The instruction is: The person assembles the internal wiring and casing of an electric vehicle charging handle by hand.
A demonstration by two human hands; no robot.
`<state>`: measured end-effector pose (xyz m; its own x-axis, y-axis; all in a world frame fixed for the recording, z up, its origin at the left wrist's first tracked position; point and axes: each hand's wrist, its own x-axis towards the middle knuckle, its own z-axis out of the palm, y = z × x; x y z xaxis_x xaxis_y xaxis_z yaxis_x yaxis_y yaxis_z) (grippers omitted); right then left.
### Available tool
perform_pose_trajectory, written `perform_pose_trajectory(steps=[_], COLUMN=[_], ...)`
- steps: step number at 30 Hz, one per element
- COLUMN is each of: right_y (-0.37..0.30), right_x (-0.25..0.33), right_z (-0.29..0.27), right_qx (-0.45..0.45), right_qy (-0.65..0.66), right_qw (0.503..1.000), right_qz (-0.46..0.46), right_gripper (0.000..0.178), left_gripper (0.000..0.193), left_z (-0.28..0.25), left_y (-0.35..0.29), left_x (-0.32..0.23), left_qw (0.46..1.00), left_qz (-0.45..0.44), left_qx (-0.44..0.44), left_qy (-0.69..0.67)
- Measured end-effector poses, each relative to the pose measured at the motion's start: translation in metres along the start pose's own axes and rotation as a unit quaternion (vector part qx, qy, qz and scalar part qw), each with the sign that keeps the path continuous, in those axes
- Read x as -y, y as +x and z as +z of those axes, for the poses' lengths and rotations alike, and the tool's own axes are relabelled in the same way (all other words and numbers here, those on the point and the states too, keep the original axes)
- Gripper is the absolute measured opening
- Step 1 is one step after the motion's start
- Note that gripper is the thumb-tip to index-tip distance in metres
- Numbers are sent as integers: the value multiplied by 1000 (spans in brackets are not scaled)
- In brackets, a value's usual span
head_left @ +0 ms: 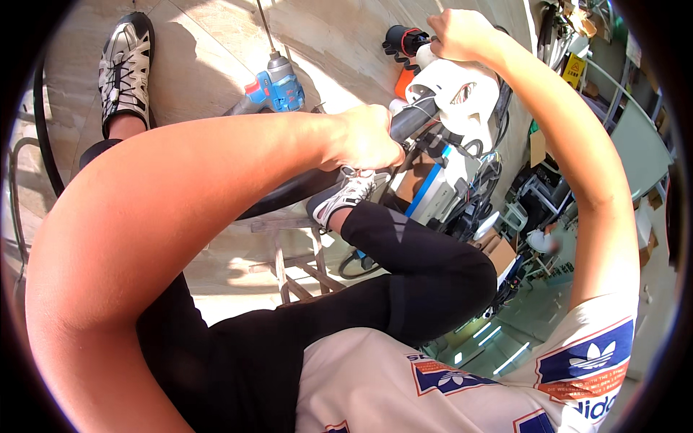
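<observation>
Head view: the left hand (368, 137) is closed in a fist around a dark tube (303, 187), gripped near its upper end, just where it meets the white machine housing (458, 97). The fingers are wrapped fully round the tube; no gap is seen. The tube runs down-left from the hand, passing under the forearm and above a wooden stool (292, 263).

The right hand (458, 32) is seen at the top of the housing, fingers curled over a white part at its upper edge. Exactly what is pinched there cannot be told; the fingertips are hidden behind the hand. A black and orange part (404, 43) sits just beside that hand, to its left.

The housing is white, rounded, with a small dark opening on its face. Below it a grey and blue box (433, 187) with cables is mounted, touching or very close to the housing; the joint is not clearly shown.

A white shoe (350, 195) is planted right under the left hand, near the tube, with the black-clad knee (433, 274) bent below it. The other shoe (124, 65) is set on the pale floor (209, 50) at upper left, well apart.

A blue cordless drill (278, 86) with a long bit is lying on the floor, between the two shoes, not touched by either hand.

Right edge: cluttered shelves and gear, too small to identify.
</observation>
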<state>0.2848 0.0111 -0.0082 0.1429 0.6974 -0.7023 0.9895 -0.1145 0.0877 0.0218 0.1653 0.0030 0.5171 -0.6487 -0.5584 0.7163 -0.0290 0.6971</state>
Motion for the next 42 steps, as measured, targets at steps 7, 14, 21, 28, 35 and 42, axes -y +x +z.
perform_pose_trajectory(steps=[7,14,21,28,35,42], right_y=[16,19,13,20,10,11], right_x=[27,-9,18,35,-5,15], right_z=[-27,1,-17,-25,9,-27], right_qx=[117,140,102,156,100,118], right_qy=[121,401,70,89,350,47], right_qw=[974,812,983,976,865,984], right_qz=[152,401,133,120,345,125], right_gripper=[37,29,29,31,28,35], left_gripper=[21,24,32,38,41,41], left_z=[-9,-13,-12,-13,-23,-17], left_y=[-7,-8,-7,-7,-13,-9], left_x=[-4,-10,-4,0,-18,-7], left_qw=[1000,1000,1000,1000,998,1000], left_qz=[-12,-15,-11,-12,-42,-24], left_qx=[6,4,8,-13,10,3], left_qy=[-2,12,3,21,38,9])
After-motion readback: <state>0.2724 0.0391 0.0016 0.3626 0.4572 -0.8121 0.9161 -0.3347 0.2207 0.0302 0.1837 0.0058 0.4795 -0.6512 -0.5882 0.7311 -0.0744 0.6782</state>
